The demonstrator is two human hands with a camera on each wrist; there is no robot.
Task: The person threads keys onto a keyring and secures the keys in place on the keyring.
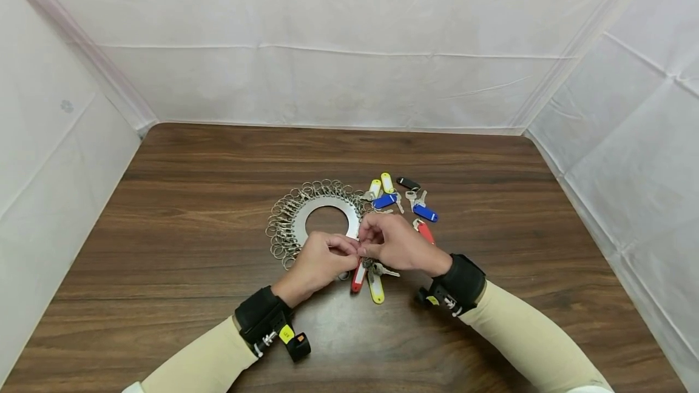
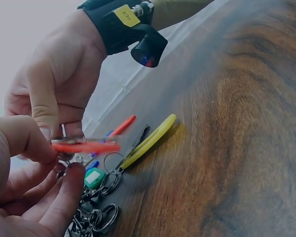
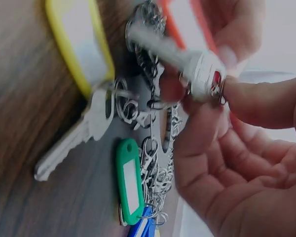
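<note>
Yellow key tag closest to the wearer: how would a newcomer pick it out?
On the brown wood-grain table lies a flat silver ring fringed with metal key rings. Off its near right side, the yellow key tag with a white label is just right of a red key tag. Unlike the far yellow tags, it is the head view's lowest tag.

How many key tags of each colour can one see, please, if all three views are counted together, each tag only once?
Yellow tags: 3
Blue tags: 2
Red tags: 2
Black tag: 1
Green tag: 1
Total: 9 visible
</note>
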